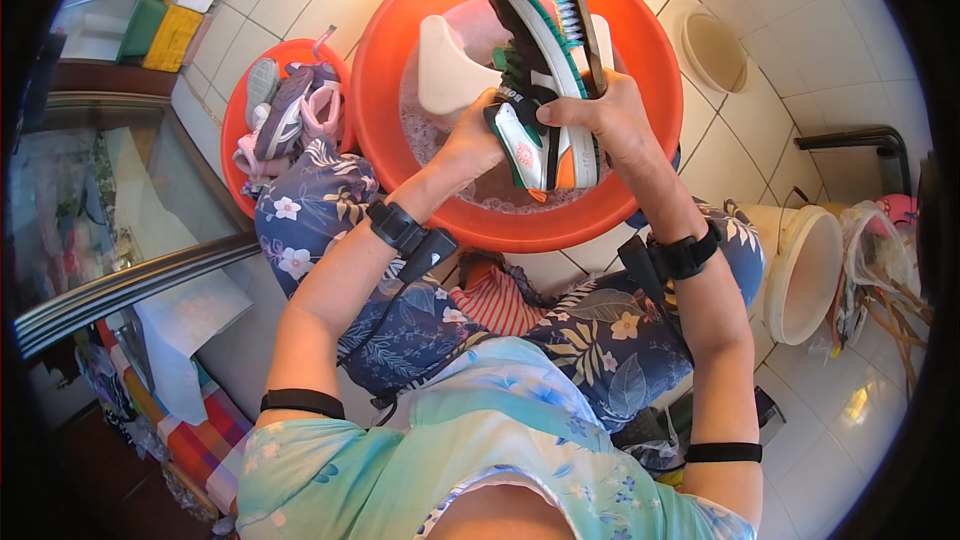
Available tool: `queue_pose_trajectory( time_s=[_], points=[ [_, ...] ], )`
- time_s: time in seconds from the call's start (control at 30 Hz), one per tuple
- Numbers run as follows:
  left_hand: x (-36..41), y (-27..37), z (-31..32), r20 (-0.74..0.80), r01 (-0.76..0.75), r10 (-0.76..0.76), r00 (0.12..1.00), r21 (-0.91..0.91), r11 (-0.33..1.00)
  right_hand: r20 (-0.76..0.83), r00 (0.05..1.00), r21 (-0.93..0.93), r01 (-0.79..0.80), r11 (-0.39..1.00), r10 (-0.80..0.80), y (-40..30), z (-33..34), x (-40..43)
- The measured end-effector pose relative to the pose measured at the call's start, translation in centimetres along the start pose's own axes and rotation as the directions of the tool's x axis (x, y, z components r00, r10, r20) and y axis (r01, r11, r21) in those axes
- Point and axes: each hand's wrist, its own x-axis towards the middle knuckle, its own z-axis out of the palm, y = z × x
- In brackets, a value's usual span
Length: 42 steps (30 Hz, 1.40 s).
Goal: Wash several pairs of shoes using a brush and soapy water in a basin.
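Observation:
Above a large orange plastic basin [382,37], both my hands hold a black, white and green sneaker [555,75] with orange trim, its toe pointing away from me. My left hand [474,136] grips the sneaker's left side near the ankle opening. My right hand [611,116] has its thumb on the sneaker's upper and also holds a scrub brush [585,22] with teal and white bristles. The brush stands along the sole, bristles towards the shoe. Soapy water [420,127] lies in the basin below, and a white board with a curved edge [450,67] rises out of it.
Left of the basin, a smaller red-orange basin [234,101] holds several shoes [289,109]. A beige pail [714,52] stands at the right by the tiled wall. Nearer me on the right lies a white bucket [806,274]. A glass door with a metal frame [135,281] is at the left.

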Motion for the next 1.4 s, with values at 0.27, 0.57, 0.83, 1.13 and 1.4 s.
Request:
queue_pose_trajectory(
  time_s=[0.27, 0.57, 0.83, 1.13, 1.4],
  points=[
    [-0.4, -2.4, -0.2, 0.177, 0.067, -0.019, 0.984, -0.272, 0.960, 0.038, 0.996, -0.105, 0.079, 0.991, -0.076, 0.6, 0.8, -0.3],
    [-1.1, -0.3, 0.9, 0.223, 0.296, -0.207, 0.953, -0.516, 0.804, 0.049, 0.996, -0.184, 0.084, 0.979, -0.076, 0.9, 0.9, -0.1],
    [-0.8, -0.9, 1.7, 0.179, 0.311, -0.254, 0.950, -0.524, 0.793, 0.039, 0.994, -0.245, 0.104, 0.964, -0.097, 0.6, 1.2, -0.2],
    [-0.5, -1.8, 1.6, 0.172, 0.308, -0.255, 0.951, -0.520, 0.797, 0.054, 0.997, -0.309, 0.076, 0.948, -0.063, 0.1, 1.4, -0.3],
    [-0.2, -2.0, 1.4, 0.175, 0.293, -0.235, 0.956, -0.520, 0.802, 0.033, 0.993, -0.317, 0.122, 0.941, -0.118, 0.3, 1.6, -0.3]
  ],
)
